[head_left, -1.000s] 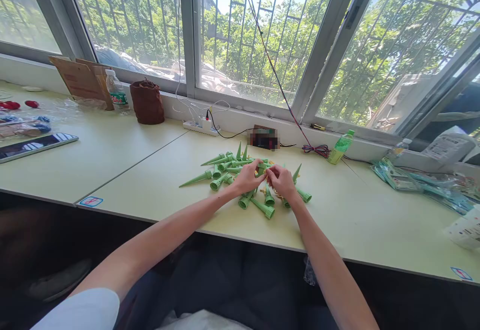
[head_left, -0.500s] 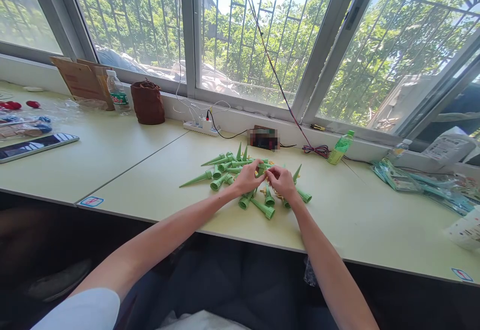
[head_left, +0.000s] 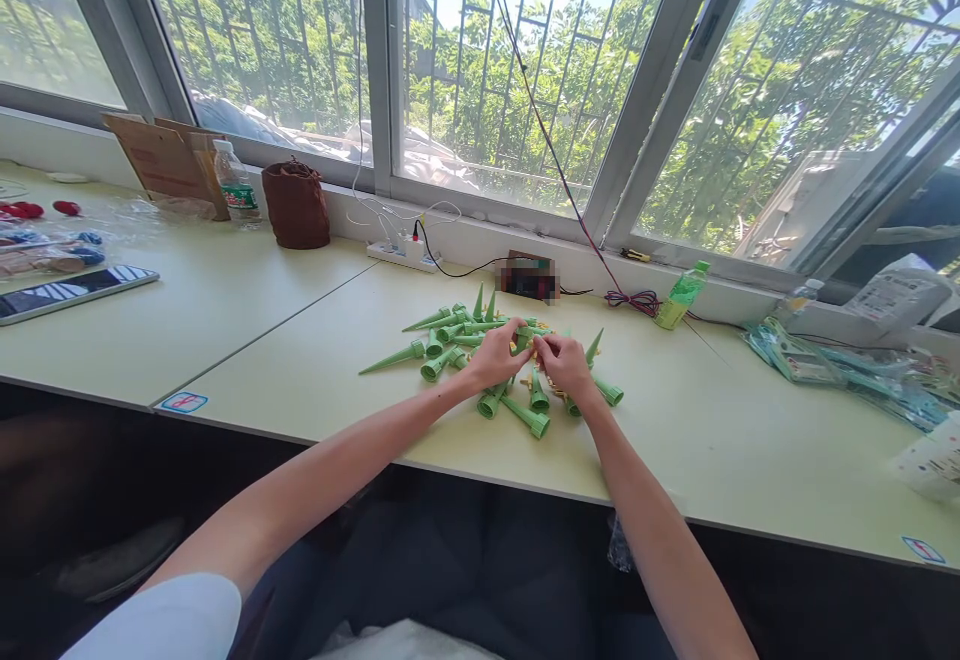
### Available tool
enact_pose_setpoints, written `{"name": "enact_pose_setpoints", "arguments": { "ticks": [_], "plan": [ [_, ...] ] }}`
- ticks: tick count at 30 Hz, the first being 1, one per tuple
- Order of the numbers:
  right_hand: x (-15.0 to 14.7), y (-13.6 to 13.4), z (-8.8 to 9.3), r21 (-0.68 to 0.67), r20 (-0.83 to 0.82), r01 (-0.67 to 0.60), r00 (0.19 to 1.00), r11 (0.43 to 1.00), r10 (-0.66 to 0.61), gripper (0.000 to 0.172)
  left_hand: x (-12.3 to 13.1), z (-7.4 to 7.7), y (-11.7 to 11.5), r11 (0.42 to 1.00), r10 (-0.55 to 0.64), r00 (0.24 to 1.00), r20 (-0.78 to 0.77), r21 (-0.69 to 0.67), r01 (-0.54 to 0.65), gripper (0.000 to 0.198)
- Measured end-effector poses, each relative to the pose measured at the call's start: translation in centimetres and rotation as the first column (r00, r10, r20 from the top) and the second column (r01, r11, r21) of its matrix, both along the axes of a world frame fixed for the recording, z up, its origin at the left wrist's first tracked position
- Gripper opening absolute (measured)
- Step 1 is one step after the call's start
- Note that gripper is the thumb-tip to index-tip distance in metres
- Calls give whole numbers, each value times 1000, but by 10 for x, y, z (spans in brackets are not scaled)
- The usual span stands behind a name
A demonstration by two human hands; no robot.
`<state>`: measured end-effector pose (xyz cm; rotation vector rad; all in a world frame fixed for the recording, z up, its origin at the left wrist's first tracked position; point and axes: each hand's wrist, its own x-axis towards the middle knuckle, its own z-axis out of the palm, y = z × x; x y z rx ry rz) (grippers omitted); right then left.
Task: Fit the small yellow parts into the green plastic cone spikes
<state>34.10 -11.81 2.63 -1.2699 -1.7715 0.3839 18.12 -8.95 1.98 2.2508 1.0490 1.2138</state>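
Note:
Green plastic plant watering spikes [head_left: 391, 358] lie in a loose pile on the table, several with small yellow valves [head_left: 526, 381] at their sides. Over the pile, my left hand [head_left: 495, 354] is closed round one green watering spike [head_left: 521, 338], which the fingers partly cover. Close against it on the right, my right hand [head_left: 562, 362] pinches at the spike's side with fingertips together. What sits between those fingertips is too small to make out. In front of both hands, a spike [head_left: 528, 417] lies with its wide threaded end toward me.
A power strip [head_left: 405, 256] with cables and a blurred dark device [head_left: 528, 277] are along the window wall. Behind right stands a green bottle [head_left: 681, 296]; plastic packets [head_left: 806, 355] lie farther right. At left are a brown bag [head_left: 295, 205], a water bottle [head_left: 236, 185] and a tablet [head_left: 75, 292].
My right fingertips have shifted very slightly at the spike. My left hand stays closed round it, and the pile looks the same.

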Motion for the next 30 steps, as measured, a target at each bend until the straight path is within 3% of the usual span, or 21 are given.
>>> {"name": "enact_pose_setpoints", "arguments": {
  "ticks": [5, 11, 19, 30],
  "plan": [
    [0, 3, -4, 8, -67, 17, 998, 1000, -17, 26, 0, -2, 2, 1000, 25, 1000, 6, 16, -25, 35],
    [0, 4, -5, -19, -163, -27, 986, 999, 23, 23, 0, -1, 1, 999, 31, 999, 10, 20, -32, 36],
    [0, 3, -3, -50, -100, -22, 995, 999, 17, 35, -1, -1, 1, 999, 22, 1000, 1, 24, -22, 36],
    [-1, 2, -2, 3, -104, 4, 995, 1000, -4, 22, 0, 1, 0, 999, 33, 999, 15, 22, -33, 35]
  ]
}}
